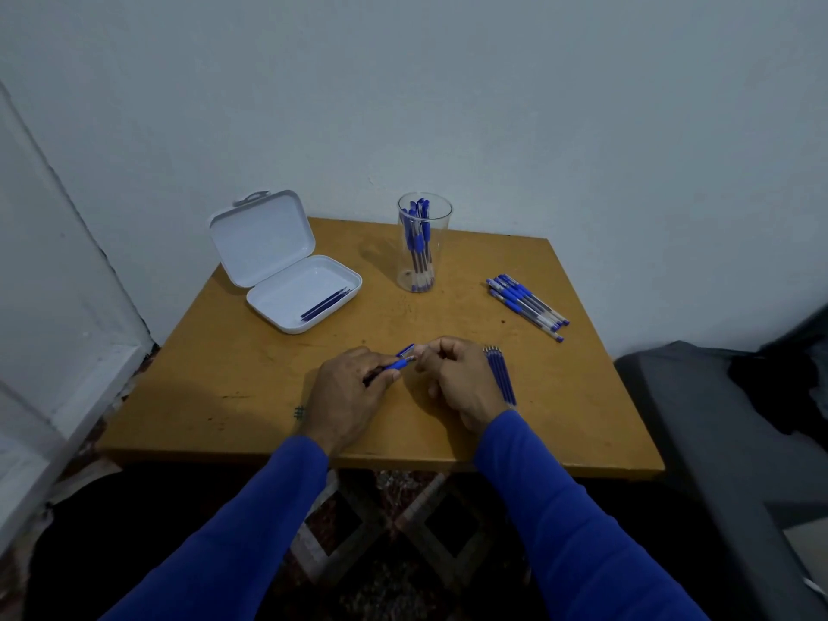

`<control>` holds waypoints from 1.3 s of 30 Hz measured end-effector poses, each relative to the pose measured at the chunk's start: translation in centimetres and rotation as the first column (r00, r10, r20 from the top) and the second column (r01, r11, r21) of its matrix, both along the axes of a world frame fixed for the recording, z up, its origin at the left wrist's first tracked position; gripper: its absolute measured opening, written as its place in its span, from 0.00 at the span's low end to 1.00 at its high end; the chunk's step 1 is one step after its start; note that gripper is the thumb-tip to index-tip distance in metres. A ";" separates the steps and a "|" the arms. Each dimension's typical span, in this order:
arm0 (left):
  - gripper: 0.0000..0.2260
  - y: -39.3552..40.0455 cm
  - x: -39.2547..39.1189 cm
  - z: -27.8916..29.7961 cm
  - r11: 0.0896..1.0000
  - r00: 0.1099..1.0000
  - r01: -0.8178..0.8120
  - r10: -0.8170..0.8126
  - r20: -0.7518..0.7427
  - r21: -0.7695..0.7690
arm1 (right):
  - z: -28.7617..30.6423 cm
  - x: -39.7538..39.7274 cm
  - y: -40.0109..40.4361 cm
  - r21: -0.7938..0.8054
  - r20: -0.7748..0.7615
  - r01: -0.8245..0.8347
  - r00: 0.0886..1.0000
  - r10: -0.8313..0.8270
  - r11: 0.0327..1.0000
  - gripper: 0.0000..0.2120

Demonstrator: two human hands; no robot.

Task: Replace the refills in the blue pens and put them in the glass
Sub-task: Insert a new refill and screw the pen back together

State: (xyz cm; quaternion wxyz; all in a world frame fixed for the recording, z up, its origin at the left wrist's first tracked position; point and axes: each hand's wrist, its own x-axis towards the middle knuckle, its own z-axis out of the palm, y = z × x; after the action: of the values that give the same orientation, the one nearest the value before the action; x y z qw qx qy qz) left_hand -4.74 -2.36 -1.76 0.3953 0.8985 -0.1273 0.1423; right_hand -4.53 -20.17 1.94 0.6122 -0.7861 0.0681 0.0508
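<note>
- Head view: the left hand [347, 389] grips a blue pen [394, 364]; the right hand [457, 378] pinches at its tip.
- Beyond them, the glass [423, 244] holds several finished pens.
- Unfinished pens [528, 304] wait past the right hand, refills [502, 374] just beside it.

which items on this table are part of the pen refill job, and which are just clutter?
In the job:
- pen in the left hand and right hand
- glass of pens
- loose pens
- refills beside the right hand
- white case holding refills

Lying about:
- grey seat
</note>
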 end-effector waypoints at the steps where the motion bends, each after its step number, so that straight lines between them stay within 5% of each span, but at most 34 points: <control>1: 0.11 0.0 0.0 0.0 1.000 1.000 -0.015 0.015 0.004 -0.016 | 0.1 0.2 0.1 0.022 -0.012 0.020 1.000 -0.020 1.000 0.10; 4: 0.10 0.0 -0.1 0.2 0.998 0.999 -0.040 0.041 0.008 -0.058 | 0.1 1.4 0.2 -0.174 0.043 0.092 0.995 -0.086 0.980 0.14; 8: 0.10 -0.1 -0.1 0.3 0.997 0.998 -0.055 0.055 -0.003 -0.048 | 0.0 2.3 1.0 -0.562 0.073 -0.055 0.991 0.115 0.825 0.18; 12: 0.11 -0.1 -0.2 0.2 0.997 0.998 -0.057 0.057 -0.005 -0.043 | -0.5 2.2 1.4 -0.710 0.047 -0.083 0.985 0.165 0.700 0.14; 17: 0.11 -0.1 -0.1 0.2 0.998 0.999 -0.039 0.038 -0.017 -0.050 | 0.0 1.5 1.4 -0.582 0.093 0.005 0.994 0.060 0.814 0.06; 21: 0.11 0.0 0.0 0.0 0.999 1.000 -0.029 0.029 -0.013 -0.044 | 0.8 0.3 0.5 -0.178 0.040 0.081 0.996 -0.075 0.981 0.04; 27: 0.11 0.0 0.1 -0.1 0.999 1.000 -0.020 0.019 -0.010 -0.032 | 1.1 -0.2 -0.6 0.265 -0.031 0.185 0.983 -0.183 0.946 0.09; 33: 0.11 -0.1 0.1 0.0 1.000 1.000 -0.023 0.023 -0.005 -0.019 | 0.9 -0.6 -0.3 0.349 -0.001 0.128 0.991 -0.136 0.929 0.17; 39: 0.11 -0.1 0.0 0.0 1.000 1.000 -0.019 0.019 -0.001 -0.016 | 0.7 -1.0 0.0 0.325 -0.023 0.093 0.996 -0.090 0.941 0.12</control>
State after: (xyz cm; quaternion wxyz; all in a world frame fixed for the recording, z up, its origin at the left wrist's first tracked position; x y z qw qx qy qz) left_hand -4.72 -2.43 -1.73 0.4012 0.8965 -0.1175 0.1464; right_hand -5.49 -20.22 2.63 0.7349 -0.6701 0.0976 0.0358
